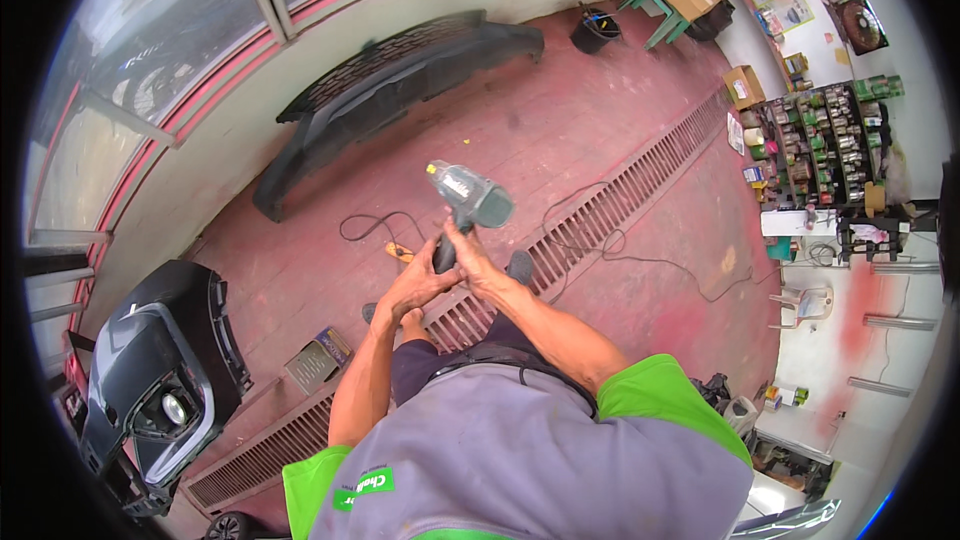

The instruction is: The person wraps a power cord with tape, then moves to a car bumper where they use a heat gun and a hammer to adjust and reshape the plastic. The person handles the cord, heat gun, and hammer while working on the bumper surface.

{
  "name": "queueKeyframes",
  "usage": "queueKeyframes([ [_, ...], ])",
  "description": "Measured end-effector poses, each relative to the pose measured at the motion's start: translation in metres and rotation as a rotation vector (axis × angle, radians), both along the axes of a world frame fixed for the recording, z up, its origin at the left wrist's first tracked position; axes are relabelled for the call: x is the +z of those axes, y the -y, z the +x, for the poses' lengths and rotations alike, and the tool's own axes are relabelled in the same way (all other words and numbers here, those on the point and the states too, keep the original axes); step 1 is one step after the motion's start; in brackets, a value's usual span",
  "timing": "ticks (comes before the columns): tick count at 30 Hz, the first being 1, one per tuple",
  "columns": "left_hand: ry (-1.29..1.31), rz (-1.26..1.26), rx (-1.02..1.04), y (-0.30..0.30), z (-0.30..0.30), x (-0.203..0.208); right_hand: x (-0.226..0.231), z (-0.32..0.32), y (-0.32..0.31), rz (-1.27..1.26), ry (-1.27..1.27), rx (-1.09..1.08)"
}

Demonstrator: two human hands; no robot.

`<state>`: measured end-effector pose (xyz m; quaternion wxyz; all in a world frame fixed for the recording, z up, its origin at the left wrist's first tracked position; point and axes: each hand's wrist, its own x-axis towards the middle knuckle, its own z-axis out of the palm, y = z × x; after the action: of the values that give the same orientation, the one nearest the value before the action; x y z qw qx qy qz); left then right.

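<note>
In front of my body I hold a pistol-shaped power tool [478,198] with a grey body, a dark green rounded end and a yellow patch at its tip. Its tip points to the far left. My right hand [470,255] is closed around the upper part of the dark handle. Lower down, my left hand [422,282] is closed against the base of the handle, its fingers partly hidden. A black cable [385,220] loops on the floor close by, beside a small orange-yellow object [399,252].
A long dark bumper [390,90] lies along the far wall. Another bumper with a headlight [165,390] stands at left, near a box [318,360]. A floor grate [620,200] crosses beneath me, with a cord over it. Shelves of cans [825,145] line the right wall.
</note>
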<state>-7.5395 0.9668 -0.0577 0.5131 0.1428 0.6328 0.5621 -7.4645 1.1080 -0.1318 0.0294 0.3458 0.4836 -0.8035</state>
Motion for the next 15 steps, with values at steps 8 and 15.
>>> queueKeyframes([
  [8,-0.559,-0.466,-0.086,-0.125,0.055,-0.110,-0.056,0.082,-0.153,0.271,0.107,0.598],
  [15,-0.634,-0.673,-0.509,-0.208,0.065,-0.314,-0.117,0.359,-0.274,0.204,0.920,0.020],
])
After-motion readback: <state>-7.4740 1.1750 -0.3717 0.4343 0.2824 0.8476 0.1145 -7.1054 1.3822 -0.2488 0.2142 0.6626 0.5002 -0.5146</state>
